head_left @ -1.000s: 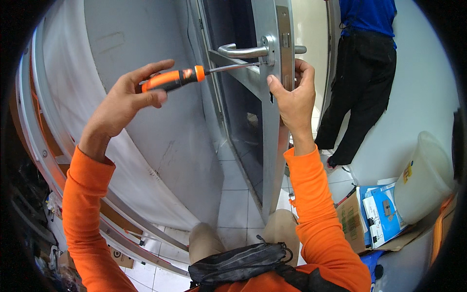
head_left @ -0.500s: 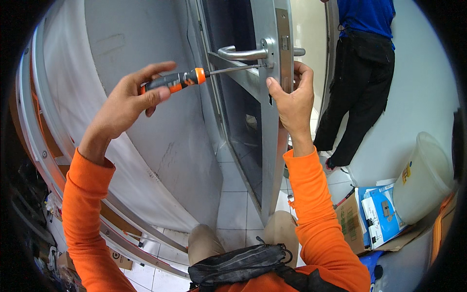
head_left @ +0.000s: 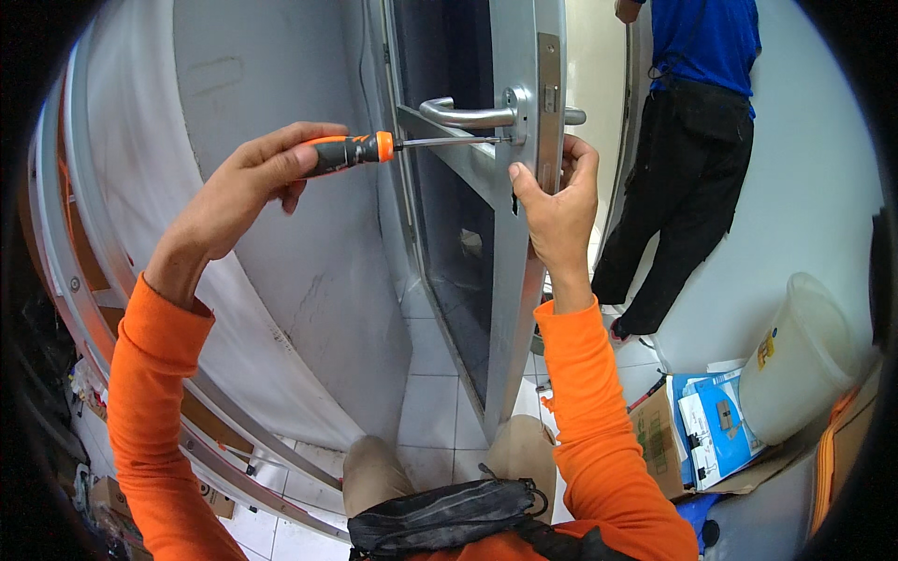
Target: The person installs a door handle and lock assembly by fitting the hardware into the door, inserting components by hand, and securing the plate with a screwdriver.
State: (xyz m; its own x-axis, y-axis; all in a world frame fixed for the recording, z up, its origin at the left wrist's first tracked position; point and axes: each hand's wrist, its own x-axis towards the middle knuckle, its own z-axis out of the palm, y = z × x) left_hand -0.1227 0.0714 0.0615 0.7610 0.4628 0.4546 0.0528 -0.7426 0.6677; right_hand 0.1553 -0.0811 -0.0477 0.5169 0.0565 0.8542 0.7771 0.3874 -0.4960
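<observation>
A screwdriver (head_left: 352,152) with a black and orange handle lies level in my left hand (head_left: 251,178), whose fingers wrap its back end. Its thin shaft reaches right, and the tip meets the lower part of the handle plate (head_left: 520,117) on the metal door (head_left: 510,271). Above the shaft, the silver lever handle (head_left: 468,114) sticks out to the left. My right hand (head_left: 564,206) grips the door's edge below the latch, thumb on the near face and fingers round the far side. A dark cutout shows in the door beside that thumb.
Beyond the door stands a person (head_left: 697,159) in a blue top and black trousers. At the lower right are a translucent bin (head_left: 800,360), a cardboard box (head_left: 658,444) and blue folders (head_left: 725,430). Curved metal rails (head_left: 89,220) and white sheeting run along the left. A black waist bag (head_left: 444,514) lies across my lap.
My left hand has turned round the screwdriver handle, its fingers now closer over it. The shaft has become more level. My right hand keeps its hold on the door edge.
</observation>
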